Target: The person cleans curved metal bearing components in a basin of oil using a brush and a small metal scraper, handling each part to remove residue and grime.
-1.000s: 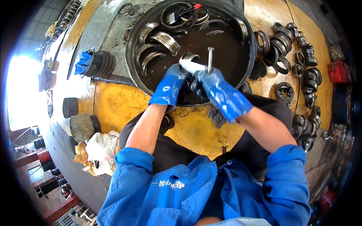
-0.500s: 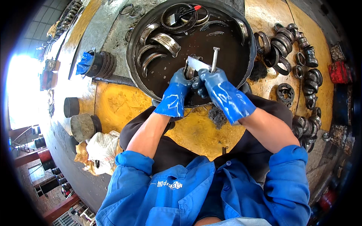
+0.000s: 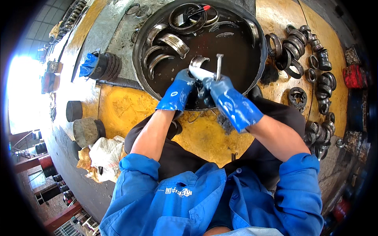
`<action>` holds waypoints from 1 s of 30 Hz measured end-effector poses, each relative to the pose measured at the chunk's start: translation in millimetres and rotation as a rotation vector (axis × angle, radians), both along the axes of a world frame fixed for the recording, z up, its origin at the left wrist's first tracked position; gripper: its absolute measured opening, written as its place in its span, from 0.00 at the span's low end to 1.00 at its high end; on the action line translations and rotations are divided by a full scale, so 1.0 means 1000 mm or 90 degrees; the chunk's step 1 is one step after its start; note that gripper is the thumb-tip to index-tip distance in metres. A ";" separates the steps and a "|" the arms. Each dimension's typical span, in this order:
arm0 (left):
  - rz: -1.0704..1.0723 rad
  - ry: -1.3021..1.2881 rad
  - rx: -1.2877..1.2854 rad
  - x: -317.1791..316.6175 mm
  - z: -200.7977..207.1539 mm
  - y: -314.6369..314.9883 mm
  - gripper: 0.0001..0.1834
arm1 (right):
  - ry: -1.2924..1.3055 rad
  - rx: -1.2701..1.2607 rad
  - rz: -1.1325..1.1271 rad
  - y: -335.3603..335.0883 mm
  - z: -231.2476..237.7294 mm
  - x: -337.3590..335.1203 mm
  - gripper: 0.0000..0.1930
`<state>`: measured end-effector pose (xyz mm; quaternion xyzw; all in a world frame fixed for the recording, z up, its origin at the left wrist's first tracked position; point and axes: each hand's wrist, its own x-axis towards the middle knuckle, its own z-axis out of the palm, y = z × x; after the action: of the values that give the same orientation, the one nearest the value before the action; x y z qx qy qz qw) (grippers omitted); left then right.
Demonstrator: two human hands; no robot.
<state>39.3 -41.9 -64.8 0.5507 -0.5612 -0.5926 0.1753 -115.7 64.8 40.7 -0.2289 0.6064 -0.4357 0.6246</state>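
Note:
Gloved in blue, my left hand grips a curved, grooved metal ring segment over the dark liquid in a large round tub. My right hand, in a matching glove, is closed around a scraper. Its pale flat blade lies across the near part of the segment, and a metal bar sticks up from the fist. The blade and my left fingers hide part of the segment. More curved segments lie in the tub's left side.
A red-tipped brush rests on a ring at the tub's far side. Many dark metal rings stand in rows to the right. Cylinders and a white bag sit at the left.
Both hands have shifted slightly left. The ring segment has turned so that more of its grooved face shows beyond the blade, and the blade has tilted flatter.

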 end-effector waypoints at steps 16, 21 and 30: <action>0.046 0.121 -0.008 0.002 -0.016 0.018 0.24 | -0.072 0.025 -0.061 -0.023 0.027 -0.012 0.13; 0.038 0.011 -0.005 -0.017 0.004 0.036 0.27 | -0.009 0.081 -0.091 -0.013 0.025 -0.011 0.13; -0.089 -0.113 -0.126 -0.023 -0.001 0.005 0.30 | -0.062 0.075 -0.134 -0.036 0.025 -0.030 0.11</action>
<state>16.0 -36.5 -66.0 0.5403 -0.6675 -0.4939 0.1366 -145.7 29.3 65.9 -0.1052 0.6207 -0.4730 0.6164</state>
